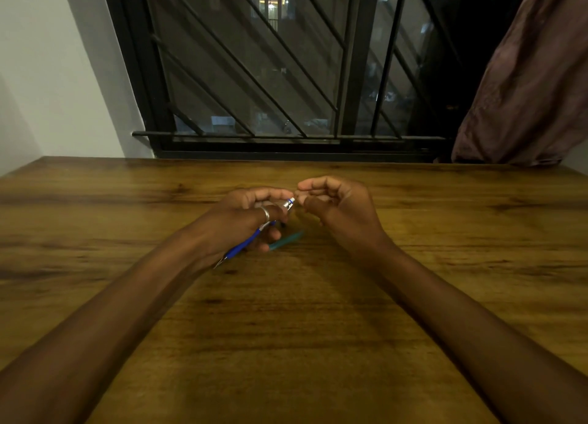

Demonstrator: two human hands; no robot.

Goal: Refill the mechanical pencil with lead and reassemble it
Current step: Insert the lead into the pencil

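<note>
My left hand [251,216], with a ring on one finger, grips a blue mechanical pencil [241,247]. The pencil's metal tip points down toward me and its silver top end [289,203] points up and right. My right hand [334,204] is curled just right of that top end, thumb and forefinger pinched almost against it. Whatever they pinch is too small to make out. A teal lead tube [286,240] lies flat on the table below and between the hands, touched by neither.
The wooden table [286,312] stretches wide on all sides of the hands. A barred window [270,73] stands behind its far edge, and a brown curtain [534,89] hangs at the right.
</note>
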